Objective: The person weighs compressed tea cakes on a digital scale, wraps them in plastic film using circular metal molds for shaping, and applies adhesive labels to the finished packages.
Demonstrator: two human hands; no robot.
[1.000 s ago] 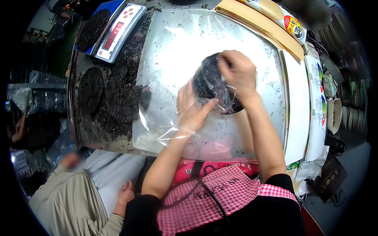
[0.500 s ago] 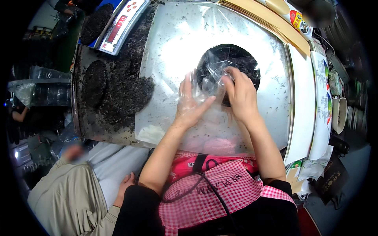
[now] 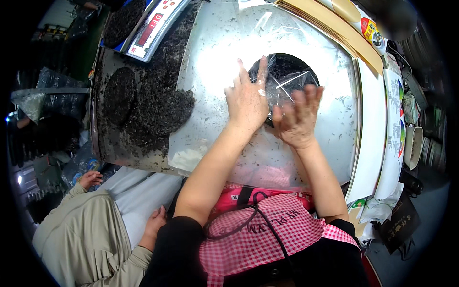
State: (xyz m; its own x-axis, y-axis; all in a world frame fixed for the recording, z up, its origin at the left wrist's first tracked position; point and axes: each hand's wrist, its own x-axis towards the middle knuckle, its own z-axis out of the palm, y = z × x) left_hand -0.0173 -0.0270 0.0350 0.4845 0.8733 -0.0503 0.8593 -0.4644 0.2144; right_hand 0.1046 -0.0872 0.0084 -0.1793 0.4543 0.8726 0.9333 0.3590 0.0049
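A dark round cake of dried, flaky stuff, resembling dried seaweed, lies on a pale shiny sheet. Clear plastic film, creased and shiny, covers part of the cake; whether it is a bag I cannot tell. My left hand is at the cake's left edge, back up, with fingers stretched apart and a fingertip by the film. Over the near right part of the cake is my right hand, turned partly on its side, its spread fingers blurred by motion. Neither hand visibly grips anything.
Loose dark flakes and another round cake cover the table's left. A digital scale stands at the far left. Cardboard sheets and white printed packaging line the right. A co-worker in a beige sleeve is at lower left.
Both hands have let go of the bunched film, which now lies flatter over the cake. My left hand has moved up and turned back-up; my right hand has lowered and opened.
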